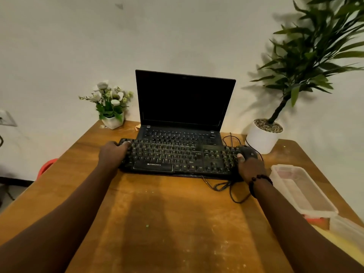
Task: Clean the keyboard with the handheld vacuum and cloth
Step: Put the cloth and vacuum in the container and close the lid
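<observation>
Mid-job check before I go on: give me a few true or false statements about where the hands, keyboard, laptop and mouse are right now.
1. Both hands, left hand and right hand, grip the ends of the black keyboard. True.
2. The laptop is closed. False: its lid is open, screen dark.
3. The mouse lies at the keyboard's left end. False: it is at the right end.
4. A handheld vacuum is in the right hand. False: no vacuum is in view.
5. A clear plastic container sits right of the keyboard. True.

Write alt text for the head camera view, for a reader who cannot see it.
A person's left hand and right hand grip the two ends of a black keyboard on a wooden table, in front of an open laptop with a dark screen. A mouse lies by the right hand.
</observation>
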`<state>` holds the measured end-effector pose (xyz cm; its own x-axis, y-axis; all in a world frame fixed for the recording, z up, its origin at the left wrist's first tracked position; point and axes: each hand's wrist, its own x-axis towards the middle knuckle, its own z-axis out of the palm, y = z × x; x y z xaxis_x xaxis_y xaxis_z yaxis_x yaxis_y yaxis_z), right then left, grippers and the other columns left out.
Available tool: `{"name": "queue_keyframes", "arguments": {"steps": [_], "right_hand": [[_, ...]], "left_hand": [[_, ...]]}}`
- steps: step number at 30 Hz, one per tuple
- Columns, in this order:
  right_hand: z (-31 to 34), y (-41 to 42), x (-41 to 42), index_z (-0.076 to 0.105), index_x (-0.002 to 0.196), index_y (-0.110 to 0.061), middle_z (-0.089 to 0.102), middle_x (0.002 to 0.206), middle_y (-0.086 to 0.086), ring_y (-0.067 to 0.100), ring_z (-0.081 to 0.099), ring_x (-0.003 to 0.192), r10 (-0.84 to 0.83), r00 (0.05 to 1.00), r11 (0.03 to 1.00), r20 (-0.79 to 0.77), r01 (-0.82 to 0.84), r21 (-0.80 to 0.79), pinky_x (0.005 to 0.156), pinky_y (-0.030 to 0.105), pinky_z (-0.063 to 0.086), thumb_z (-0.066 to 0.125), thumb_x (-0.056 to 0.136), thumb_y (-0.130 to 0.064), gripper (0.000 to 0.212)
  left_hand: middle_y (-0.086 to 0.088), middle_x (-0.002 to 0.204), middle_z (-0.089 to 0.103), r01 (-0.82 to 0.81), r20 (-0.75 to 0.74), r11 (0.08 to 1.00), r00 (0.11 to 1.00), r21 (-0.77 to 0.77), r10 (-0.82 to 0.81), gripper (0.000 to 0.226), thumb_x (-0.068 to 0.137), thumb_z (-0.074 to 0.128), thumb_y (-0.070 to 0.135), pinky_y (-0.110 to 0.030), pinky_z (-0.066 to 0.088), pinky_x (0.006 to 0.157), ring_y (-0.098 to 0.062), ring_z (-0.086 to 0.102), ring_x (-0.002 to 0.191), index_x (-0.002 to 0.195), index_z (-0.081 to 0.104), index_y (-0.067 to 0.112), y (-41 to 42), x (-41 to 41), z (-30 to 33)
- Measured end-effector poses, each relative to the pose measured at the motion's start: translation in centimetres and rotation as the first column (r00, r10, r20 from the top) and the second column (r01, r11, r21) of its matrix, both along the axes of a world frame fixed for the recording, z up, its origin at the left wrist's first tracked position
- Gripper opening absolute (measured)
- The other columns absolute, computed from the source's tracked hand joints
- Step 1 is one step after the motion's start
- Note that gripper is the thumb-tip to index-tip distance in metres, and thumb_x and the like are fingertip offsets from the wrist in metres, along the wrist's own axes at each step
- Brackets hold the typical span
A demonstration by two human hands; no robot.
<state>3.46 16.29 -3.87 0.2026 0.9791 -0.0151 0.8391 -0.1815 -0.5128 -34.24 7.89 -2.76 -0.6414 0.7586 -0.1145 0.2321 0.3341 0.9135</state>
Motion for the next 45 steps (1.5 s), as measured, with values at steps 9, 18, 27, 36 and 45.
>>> {"name": "queue_keyframes", "arguments": {"steps": [9, 18, 27, 36, 45], "right_hand": [[0.8, -3.0, 0.7, 0.056, 0.125, -0.014, 0.059, 0.118, 0.021, 0.037, 0.057, 0.106, -0.001, 0.997, 0.997, 0.075, -0.005, 0.08, 0.086, 0.039, 0.048, 0.045, 0.095, -0.039, 0.041], [2.4, -15.2, 3.5, 0.06, 0.091, -0.009, 0.063, 0.092, 0.012, 0.027, 0.058, 0.087, 0.001, 0.996, 0.963, 0.085, -0.024, 0.267, 0.073, 0.035, 0.048, 0.059, 0.09, -0.02, 0.011], [2.3, -19.6, 12.2, 0.055, 0.121, -0.016, 0.056, 0.125, 0.008, 0.027, 0.046, 0.117, 0.011, 0.817, 1.0, 0.576, 0.007, -0.029, 0.093, 0.034, 0.045, 0.057, 0.088, -0.045, 0.044], [3.0, -18.0, 13.1, 0.052, 0.128, -0.016, 0.051, 0.132, 0.011, 0.029, 0.044, 0.122, 0.197, 0.753, 0.956, 0.627, -0.007, -0.293, 0.099, 0.036, 0.041, 0.066, 0.08, -0.048, 0.059], [3.9, -16.9, 13.8, 0.041, 0.135, -0.023, 0.052, 0.133, 0.004, 0.023, 0.049, 0.121, 0.263, 0.859, 0.923, 0.439, -0.091, -0.375, 0.1, 0.036, 0.044, 0.073, 0.074, -0.042, 0.071]], "left_hand": [[-0.028, 0.129, 0.053, -0.139, -0.372, 0.99, 0.92, -0.002, 0.128, 0.05, 0.098, 0.057, 0.034, -0.05, 0.04, 0.101, -0.042, 0.045, 0.123, 0.129, 0.054, -0.005, -1.6, 1.2, -0.2], [0.0, 0.092, 0.053, 0.104, -0.493, 0.969, 0.87, 0.225, 0.021, 0.005, 0.094, 0.057, 0.018, -0.032, 0.044, 0.074, -0.017, 0.046, 0.088, 0.091, 0.054, 0.018, -8.6, 15.2, -1.8], [-0.002, 0.104, 0.058, 0.587, -0.474, 0.807, 0.73, 0.068, -0.491, 0.01, 0.09, 0.059, 0.018, -0.037, 0.045, 0.086, -0.022, 0.051, 0.101, 0.1, 0.06, 0.016, -14.8, 27.3, -3.2], [-0.003, 0.114, 0.057, 0.688, -0.491, 0.724, 0.615, -0.05, -0.617, 0.02, 0.095, 0.058, 0.027, -0.035, 0.043, 0.093, -0.021, 0.048, 0.108, 0.111, 0.06, 0.016, -16.1, 29.7, -4.2], [0.0, 0.111, 0.058, 0.681, -0.466, 0.727, 0.616, -0.092, -0.636, 0.02, 0.094, 0.059, 0.031, -0.035, 0.044, 0.091, -0.019, 0.05, 0.106, 0.11, 0.061, 0.019, -15.1, 29.6, -4.7]]}}
